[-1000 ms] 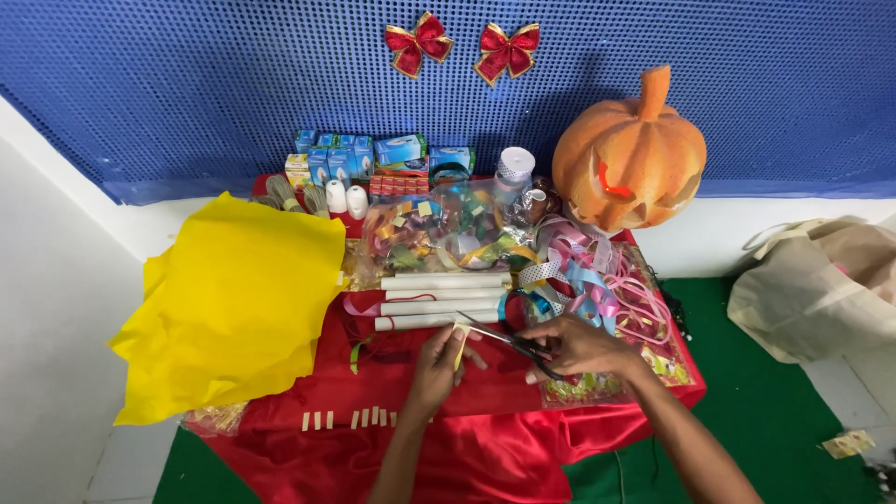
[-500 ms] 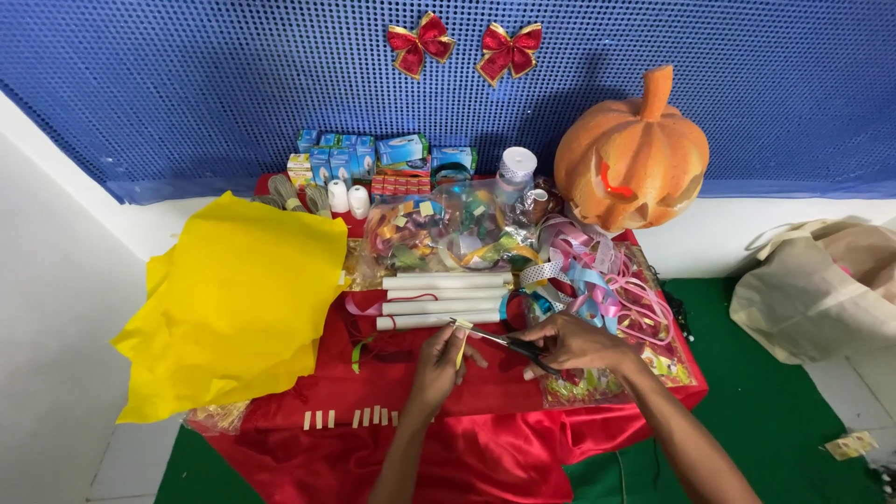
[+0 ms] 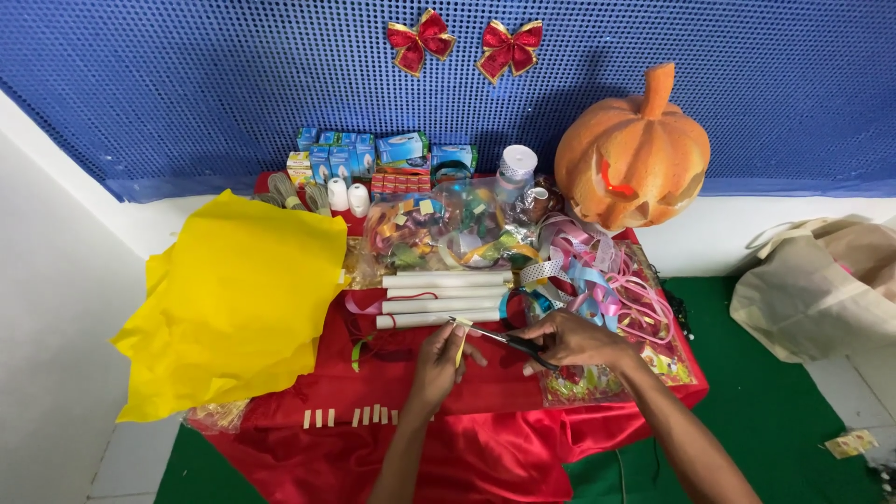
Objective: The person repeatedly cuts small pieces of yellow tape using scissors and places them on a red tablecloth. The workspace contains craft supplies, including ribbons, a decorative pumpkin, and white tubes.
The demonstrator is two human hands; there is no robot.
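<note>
Right hand (image 3: 577,340) grips scissors (image 3: 504,338); left hand (image 3: 439,359) pinches paper strip (image 3: 461,338).

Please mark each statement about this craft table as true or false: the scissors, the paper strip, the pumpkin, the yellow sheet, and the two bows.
1. The right hand holds scissors. True.
2. The left hand holds a small yellowish strip. True.
3. The orange pumpkin stands at the left of the table. False: it stands at the back right.
4. The yellow sheet lies on the left. True.
5. The two bows on the wall are blue. False: they are red and gold.
</note>
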